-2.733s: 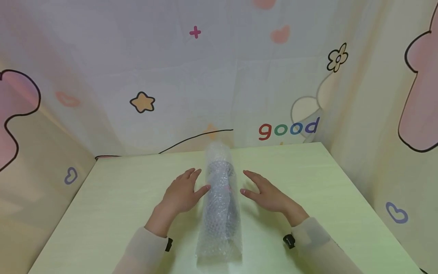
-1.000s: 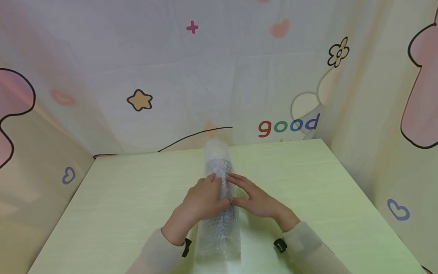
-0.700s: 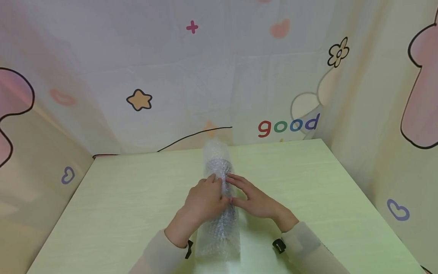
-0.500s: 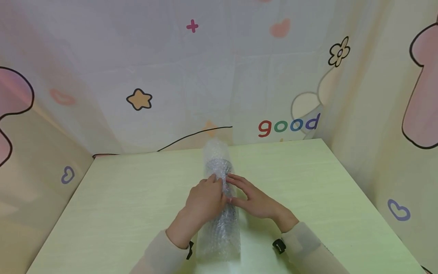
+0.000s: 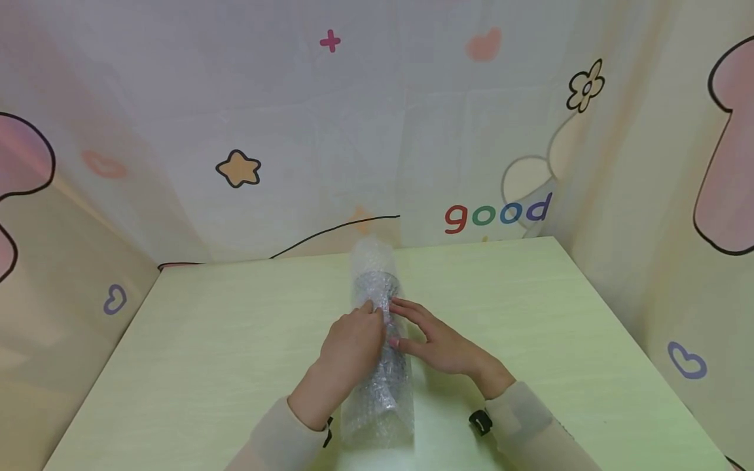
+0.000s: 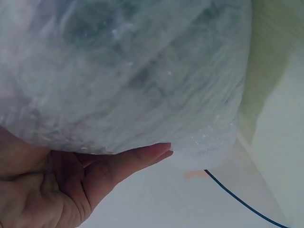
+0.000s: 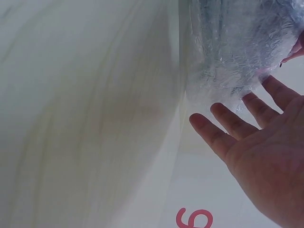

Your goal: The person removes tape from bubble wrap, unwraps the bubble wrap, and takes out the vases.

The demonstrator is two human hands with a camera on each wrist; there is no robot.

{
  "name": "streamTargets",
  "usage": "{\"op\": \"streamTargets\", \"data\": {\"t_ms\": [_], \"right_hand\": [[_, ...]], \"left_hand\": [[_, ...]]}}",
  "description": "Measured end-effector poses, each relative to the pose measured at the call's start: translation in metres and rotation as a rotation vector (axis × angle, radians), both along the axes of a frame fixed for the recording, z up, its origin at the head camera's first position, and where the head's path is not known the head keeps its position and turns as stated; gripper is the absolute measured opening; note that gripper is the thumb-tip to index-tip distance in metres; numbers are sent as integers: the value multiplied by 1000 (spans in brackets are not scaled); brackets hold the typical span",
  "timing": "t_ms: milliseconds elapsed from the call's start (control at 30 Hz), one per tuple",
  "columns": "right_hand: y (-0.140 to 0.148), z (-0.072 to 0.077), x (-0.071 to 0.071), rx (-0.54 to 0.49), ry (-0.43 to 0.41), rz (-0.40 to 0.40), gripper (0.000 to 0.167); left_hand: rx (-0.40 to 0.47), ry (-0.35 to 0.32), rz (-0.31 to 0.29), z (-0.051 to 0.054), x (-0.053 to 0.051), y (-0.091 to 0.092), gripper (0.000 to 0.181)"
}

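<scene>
A long bundle of bubble wrap [image 5: 385, 399] lies lengthwise on the table, its far end near the back wall. Something cylindrical and dark greyish shows faintly through the plastic; its kind cannot be made out. My left hand [image 5: 353, 340] grips the wrap from the left and above, with bent fingers and the thumb hidden in the head view. In the left wrist view its fingers [image 6: 137, 156] lie against the wrap [image 6: 142, 85]. My right hand [image 5: 444, 340] touches the right side with thumb and fingertips, its fingers fairly straight and spread in the right wrist view [image 7: 266, 137].
A pale yellow-green table [image 5: 235, 327] spreads out on both sides of the bundle. Patterned curtains [image 5: 294, 131] hang behind it and at both sides, with a star, a flower and the word "good". Black bands [image 5: 480, 422] show at both wrists.
Both hands have come in from beside the bundle onto it. Since then the left hand has turned inward and its thumb has slid out of sight, while the right hand has stayed nearly still.
</scene>
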State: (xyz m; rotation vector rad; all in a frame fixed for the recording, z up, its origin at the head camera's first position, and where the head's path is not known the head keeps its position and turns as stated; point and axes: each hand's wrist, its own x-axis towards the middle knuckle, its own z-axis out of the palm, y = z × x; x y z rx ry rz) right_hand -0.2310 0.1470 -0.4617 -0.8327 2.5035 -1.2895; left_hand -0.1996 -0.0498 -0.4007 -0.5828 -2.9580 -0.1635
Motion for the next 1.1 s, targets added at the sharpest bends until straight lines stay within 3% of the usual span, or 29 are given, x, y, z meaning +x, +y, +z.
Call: {"op": "streamTargets", "data": {"t_ms": [633,1100], "right_hand": [[0,0,1,-1,-62,-23,70],[-2,1,1,-41,-114,-32,71]], "left_hand": [[-51,71,-47,-5,-3,-4,12],[-6,98,-49,-8,-6,-5,12]]}}
